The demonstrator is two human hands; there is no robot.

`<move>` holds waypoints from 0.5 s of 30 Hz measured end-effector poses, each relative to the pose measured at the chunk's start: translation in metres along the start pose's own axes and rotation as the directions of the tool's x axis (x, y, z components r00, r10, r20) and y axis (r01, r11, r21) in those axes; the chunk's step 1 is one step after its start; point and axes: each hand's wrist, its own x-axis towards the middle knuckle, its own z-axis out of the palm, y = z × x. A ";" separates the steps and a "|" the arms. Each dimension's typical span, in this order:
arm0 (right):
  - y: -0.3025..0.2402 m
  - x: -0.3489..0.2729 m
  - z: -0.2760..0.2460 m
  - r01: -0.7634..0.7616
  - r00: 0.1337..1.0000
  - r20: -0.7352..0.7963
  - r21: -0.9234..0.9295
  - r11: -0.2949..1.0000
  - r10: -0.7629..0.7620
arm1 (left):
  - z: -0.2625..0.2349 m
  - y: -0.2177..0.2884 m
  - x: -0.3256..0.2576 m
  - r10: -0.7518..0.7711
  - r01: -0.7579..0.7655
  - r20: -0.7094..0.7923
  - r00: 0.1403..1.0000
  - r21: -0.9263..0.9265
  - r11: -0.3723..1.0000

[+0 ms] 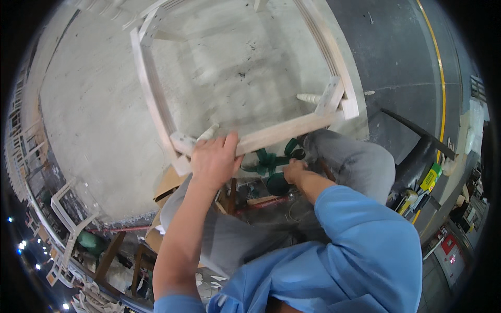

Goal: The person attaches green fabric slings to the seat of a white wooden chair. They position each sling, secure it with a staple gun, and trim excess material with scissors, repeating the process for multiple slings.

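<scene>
A pale, unpainted wooden chair frame (284, 130) with corner blocks and turned legs stands over a light work surface. My left hand (213, 159) is wrapped over its near rail, close to the left corner block (182, 142). Below that rail, between my knees, is a dark green thing (269, 161) with rounded, strap-like parts; its kind is unclear. Against its right side, my right hand (296, 171) has curled fingers. What they hold, if anything, is hidden. One turned leg (309, 98) shows by the right corner block (329, 95).
The light work surface (99, 115) spreads beyond the frame. To the right are a dark chair-like seat (415, 156) and a yellow-green package (430, 177) among tools. Other pale frames (73, 214) stand at left. Cardboard (169, 185) lies by my left knee.
</scene>
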 end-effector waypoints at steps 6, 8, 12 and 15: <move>0.031 0.067 0.007 -0.022 0.999 -0.025 0.103 0.994 0.025 | -0.002 -0.004 0.003 0.009 -0.006 0.063 0.998 -0.036 0.999; 0.031 0.076 0.014 0.041 0.993 -0.112 0.077 0.996 -0.032 | -0.003 -0.005 0.005 0.023 -0.022 0.074 0.997 -0.014 1.000; 0.029 0.083 0.023 0.001 0.881 -0.472 -0.058 0.998 -0.028 | -0.006 0.000 0.009 0.011 -0.009 0.078 0.997 -0.032 0.999; 0.027 0.090 0.015 -0.030 0.909 -0.413 0.075 0.997 0.058 | -0.008 0.003 0.011 0.002 0.000 0.056 0.998 -0.040 0.999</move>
